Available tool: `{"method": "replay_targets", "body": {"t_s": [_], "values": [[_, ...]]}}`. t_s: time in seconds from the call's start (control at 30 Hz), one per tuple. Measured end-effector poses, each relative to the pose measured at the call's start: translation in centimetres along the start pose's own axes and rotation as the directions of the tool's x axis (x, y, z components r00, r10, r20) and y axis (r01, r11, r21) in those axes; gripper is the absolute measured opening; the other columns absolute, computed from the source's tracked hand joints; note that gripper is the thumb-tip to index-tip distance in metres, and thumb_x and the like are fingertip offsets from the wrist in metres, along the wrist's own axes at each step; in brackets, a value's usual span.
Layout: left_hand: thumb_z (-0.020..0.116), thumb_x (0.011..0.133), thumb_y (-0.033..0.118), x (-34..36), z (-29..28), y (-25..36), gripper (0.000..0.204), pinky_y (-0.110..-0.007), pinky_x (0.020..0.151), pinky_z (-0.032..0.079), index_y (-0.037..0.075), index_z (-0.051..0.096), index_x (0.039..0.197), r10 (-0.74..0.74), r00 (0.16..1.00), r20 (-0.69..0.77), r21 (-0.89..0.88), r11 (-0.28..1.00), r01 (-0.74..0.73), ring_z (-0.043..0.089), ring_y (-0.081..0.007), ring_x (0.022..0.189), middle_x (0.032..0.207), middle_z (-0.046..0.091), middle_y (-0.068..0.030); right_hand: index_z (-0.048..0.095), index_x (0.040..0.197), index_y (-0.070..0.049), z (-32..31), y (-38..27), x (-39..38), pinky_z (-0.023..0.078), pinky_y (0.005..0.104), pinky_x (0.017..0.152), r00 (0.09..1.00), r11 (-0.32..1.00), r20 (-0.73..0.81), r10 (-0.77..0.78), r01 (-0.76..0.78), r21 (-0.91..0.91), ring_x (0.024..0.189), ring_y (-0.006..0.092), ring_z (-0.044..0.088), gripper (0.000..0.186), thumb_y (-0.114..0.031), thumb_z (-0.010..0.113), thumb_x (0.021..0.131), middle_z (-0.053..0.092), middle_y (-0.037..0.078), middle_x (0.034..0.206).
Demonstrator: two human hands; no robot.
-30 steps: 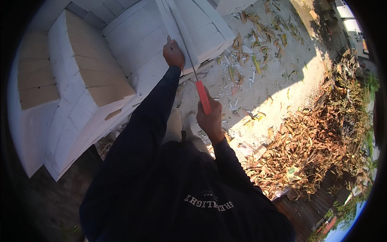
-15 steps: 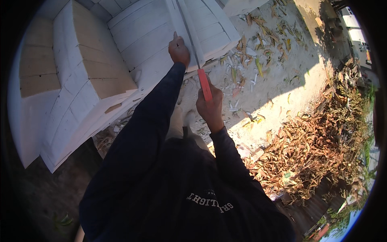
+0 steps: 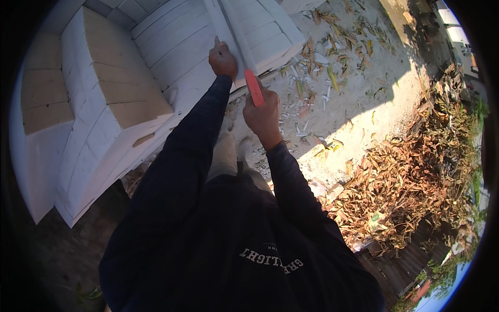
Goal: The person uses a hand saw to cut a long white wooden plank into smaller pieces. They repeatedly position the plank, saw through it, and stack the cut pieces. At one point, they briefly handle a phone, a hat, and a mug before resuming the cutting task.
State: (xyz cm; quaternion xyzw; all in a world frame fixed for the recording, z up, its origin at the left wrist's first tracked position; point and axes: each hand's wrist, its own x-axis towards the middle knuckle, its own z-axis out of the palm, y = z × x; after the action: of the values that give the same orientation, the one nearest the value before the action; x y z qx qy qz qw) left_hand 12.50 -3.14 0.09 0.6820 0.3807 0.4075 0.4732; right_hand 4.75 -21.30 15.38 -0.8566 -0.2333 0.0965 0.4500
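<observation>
My right hand (image 3: pixel 262 117) is wrapped round the red handle of a long, straight-bladed tool (image 3: pixel 254 87). Its narrow grey blade runs up and away, close along a long white strip (image 3: pixel 222 23); whether it bites into the strip I cannot tell. At the strip's left edge is my left hand (image 3: pixel 223 61), its fingers curled against it and one digit stretched forward. Beneath both hands lies a slab of white blocks (image 3: pixel 179 44) with straight seams between them. The blade's far end runs out of view at the top.
More white blocks with tan tops (image 3: pixel 117 78) stand stacked on the left. White chips and loose leaves (image 3: pixel 332 78) litter the pale ground to the right. A large heap of dry brown leaves (image 3: pixel 395 192) lies in sunlight at the lower right.
My right hand has pushed the red-handled tool forward, away from me, along the strip. The left hand keeps its place on the strip, while the whole view has shifted slightly.
</observation>
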Motion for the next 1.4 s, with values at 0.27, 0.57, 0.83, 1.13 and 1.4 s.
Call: {"method": "replay_targets", "body": {"t_s": [0.27, 0.57, 0.83, 1.13, 1.4], "values": [[0.055, 0.103, 0.023, 0.0, -0.2, 0.3, 0.045, -0.044, 0.081, 0.049, -0.001, 0.064, 0.140, -0.035, 0.998, -0.044, -0.013, 0.999, 0.034, 0.063, -0.0318, 0.086, 0.087, 0.064, -0.0204, 0.058, 0.138, 0.009, -1.5, 0.7, -6.2, 0.054, 0.0490, 0.068, 0.998, 0.991, -0.023, 0.054, -0.050, 0.125, 0.082, 0.0488, 0.070, 0.051, 0.002, 0.057, 0.087, 0.066, 0.033, 0.082], [0.055, 0.103, 0.023, 0.3, -0.6, 1.0, 0.044, -0.046, 0.084, 0.050, -0.002, 0.065, 0.138, -0.069, 0.998, -0.007, 0.024, 0.997, 0.070, 0.065, -0.0372, 0.090, 0.091, 0.067, -0.0233, 0.058, 0.136, 0.012, -1.2, 0.7, -4.5, 0.058, 0.0421, 0.073, 1.000, 0.998, 0.005, -0.003, 0.002, 0.068, 0.085, 0.0467, 0.073, 0.050, 0.004, 0.056, 0.087, 0.070, 0.033, 0.091], [0.054, 0.103, 0.021, -0.6, 0.0, 0.8, 0.043, -0.047, 0.085, 0.048, -0.004, 0.065, 0.136, -0.054, 0.998, -0.028, -0.028, 0.998, 0.053, 0.063, -0.0376, 0.092, 0.090, 0.066, -0.0228, 0.065, 0.116, 0.009, -0.3, -0.3, 1.0, 0.049, 0.0414, 0.062, 1.000, 0.997, 0.012, 0.010, -0.011, 0.072, 0.063, 0.0305, 0.062, 0.029, 0.000, 0.057, 0.089, 0.060, 0.023, 0.070], [0.054, 0.104, 0.022, -0.3, -0.4, -0.2, 0.042, -0.048, 0.087, 0.047, 0.000, 0.065, 0.137, -0.047, 0.998, -0.041, 0.027, 0.998, 0.048, 0.062, -0.0395, 0.093, 0.094, 0.067, -0.0229, 0.062, 0.134, 0.008, -0.1, 0.4, -1.8, 0.053, 0.0455, 0.063, 0.992, 0.989, -0.019, -0.122, 0.123, 0.079, 0.073, 0.0427, 0.072, 0.051, 0.004, 0.056, 0.084, 0.065, 0.032, 0.079], [0.054, 0.103, 0.021, -0.3, -0.9, 0.2, 0.042, -0.050, 0.086, 0.047, -0.004, 0.067, 0.134, -0.051, 0.998, -0.045, 0.024, 0.998, 0.052, 0.061, -0.0413, 0.094, 0.092, 0.066, -0.0261, 0.066, 0.128, 0.007, -0.3, 0.3, -2.4, 0.052, 0.0453, 0.065, 0.998, 0.994, 0.003, -0.055, 0.055, 0.097, 0.070, 0.0444, 0.069, 0.045, 0.002, 0.057, 0.084, 0.063, 0.029, 0.073]]}}
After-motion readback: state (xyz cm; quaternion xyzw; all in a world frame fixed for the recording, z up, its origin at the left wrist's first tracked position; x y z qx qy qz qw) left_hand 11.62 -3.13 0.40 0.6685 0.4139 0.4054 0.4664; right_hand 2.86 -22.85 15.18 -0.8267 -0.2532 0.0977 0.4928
